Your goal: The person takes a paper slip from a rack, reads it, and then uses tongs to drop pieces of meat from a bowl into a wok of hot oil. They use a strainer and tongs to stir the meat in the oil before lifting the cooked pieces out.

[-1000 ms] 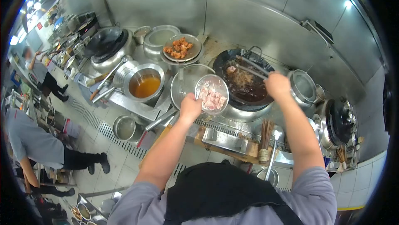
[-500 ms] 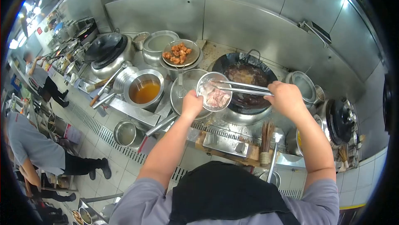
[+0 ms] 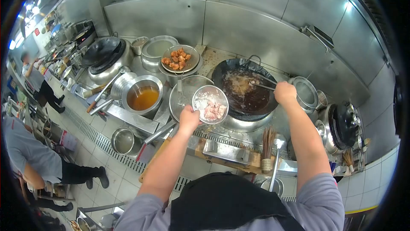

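My left hand (image 3: 189, 119) grips the rim of a round metal bowl (image 3: 197, 96) holding pale raw meat pieces (image 3: 215, 109) coated in something whitish. The bowl is held up left of a black wok (image 3: 221, 78). Closed around metal tongs (image 3: 265, 87), my right hand (image 3: 285, 93) is at the wok's right side. The tong tips reach over the dark oil (image 3: 252, 102), which bubbles and foams (image 3: 237, 81) in the middle. Under the bowl in this view lies a wide, long-handled round pan (image 3: 176, 101).
Browned fried pieces (image 3: 176, 59) lie in a strainer (image 3: 194, 56) behind the bowl. A pot of amber liquid (image 3: 160, 98) stands at left. A bamboo brush (image 3: 267, 162) and a ladle (image 3: 279, 140) are at the front edge. A co-worker (image 3: 32, 145) stands at far left.
The tongs have moved from the bowl of meat to over the wok, and the right hand with them. The bowl has shifted slightly down and left. Foaming in the oil is stronger.
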The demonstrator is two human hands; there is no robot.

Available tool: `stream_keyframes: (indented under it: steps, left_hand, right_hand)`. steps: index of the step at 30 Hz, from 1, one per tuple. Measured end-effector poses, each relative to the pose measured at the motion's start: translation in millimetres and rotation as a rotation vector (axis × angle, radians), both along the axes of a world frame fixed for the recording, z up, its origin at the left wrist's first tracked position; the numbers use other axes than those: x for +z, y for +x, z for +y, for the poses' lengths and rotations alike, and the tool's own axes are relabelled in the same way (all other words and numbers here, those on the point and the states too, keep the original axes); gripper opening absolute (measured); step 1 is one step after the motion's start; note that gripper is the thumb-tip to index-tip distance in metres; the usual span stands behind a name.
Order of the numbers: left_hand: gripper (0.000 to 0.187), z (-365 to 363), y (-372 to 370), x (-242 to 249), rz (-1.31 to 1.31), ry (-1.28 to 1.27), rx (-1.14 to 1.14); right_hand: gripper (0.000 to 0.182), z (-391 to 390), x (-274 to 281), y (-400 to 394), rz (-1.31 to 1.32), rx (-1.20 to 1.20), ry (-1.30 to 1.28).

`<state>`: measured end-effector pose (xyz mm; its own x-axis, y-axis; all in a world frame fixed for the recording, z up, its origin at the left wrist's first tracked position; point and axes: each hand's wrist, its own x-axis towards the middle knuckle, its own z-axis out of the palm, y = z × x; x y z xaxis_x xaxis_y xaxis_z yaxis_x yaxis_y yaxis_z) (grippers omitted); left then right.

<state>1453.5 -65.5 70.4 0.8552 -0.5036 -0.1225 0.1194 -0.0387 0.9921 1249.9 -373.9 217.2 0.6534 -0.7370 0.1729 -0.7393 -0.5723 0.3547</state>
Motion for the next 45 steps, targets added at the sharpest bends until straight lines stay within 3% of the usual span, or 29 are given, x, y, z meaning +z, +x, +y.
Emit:
stream_keyframes:
  steps: [3,7,9,10,13,15,25,31,39,45]
  left_hand:
    - [0.011,10.5,-11.3,26.3,0.009,0.068,-0.045]
    - [0.009,9.1,-6.5,24.9,0.015,0.025,-0.023]
    - [0.007,2.6,2.8,13.1,-0.212,0.130,-0.045]
    - [0.015,-0.4,1.6,13.9,-0.249,0.155,-0.004]
    - [0.017,-11.3,-2.3,23.7,-0.424,0.217,-0.037]
    - [0.020,-22.5,-1.2,19.6,-0.401,0.197,-0.055]
    - [0.025,-15.2,18.5,0.1,-0.328,0.252,0.037]
    - [0.020,-18.1,20.8,1.2,-0.454,0.170,-0.022]
    - [0.024,0.9,23.4,-1.1,-0.302,0.293,0.016]
    - [0.021,-1.8,10.8,-0.1,-0.246,0.208,0.019]
  right_hand:
    - [0.030,42.5,54.6,-16.9,-0.003,0.058,0.002]
    - [0.036,93.8,124.2,-55.7,-0.144,0.245,0.000]
    - [0.039,117.7,152.1,-67.8,-0.012,0.277,0.142]
    - [0.037,127.3,154.4,-72.7,-0.017,0.363,0.164]
    - [0.031,140.6,118.0,-60.1,0.071,0.535,0.038]
    - [0.027,141.3,95.9,-41.4,0.120,0.546,0.001]
    - [0.025,157.7,165.7,-70.9,0.037,0.475,-0.027]
    - [0.028,139.3,125.8,-51.5,0.230,0.610,0.001]
    - [0.025,110.6,151.9,-63.9,0.028,0.437,-0.024]
    - [0.035,71.9,52.7,-36.3,0.182,0.121,0.170]
